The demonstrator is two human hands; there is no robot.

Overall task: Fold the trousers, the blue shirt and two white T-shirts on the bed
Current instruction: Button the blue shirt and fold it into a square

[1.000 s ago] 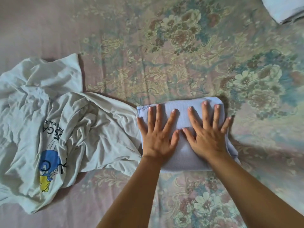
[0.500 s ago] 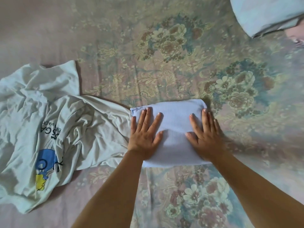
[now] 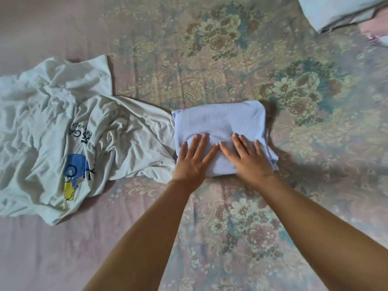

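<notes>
The blue shirt point(image 3: 220, 122) lies folded into a small rectangle in the middle of the bed. My left hand point(image 3: 193, 160) presses flat on its near left part, fingers straight and spread. My right hand point(image 3: 249, 158) lies flat on its near right part, and the two hands almost touch at the fingertips. A crumpled white T-shirt point(image 3: 63, 131) with a blue and yellow print is spread out to the left, its edge touching the blue shirt.
The bed is covered by a floral sheet point(image 3: 231, 59). A folded pale garment point(image 3: 336, 11) sits at the far right corner, with a bit of pink and white cloth point(image 3: 375, 34) beside it.
Both hands slid back toward me across the blue shirt and came together near its front edge. The view shifted slightly.
</notes>
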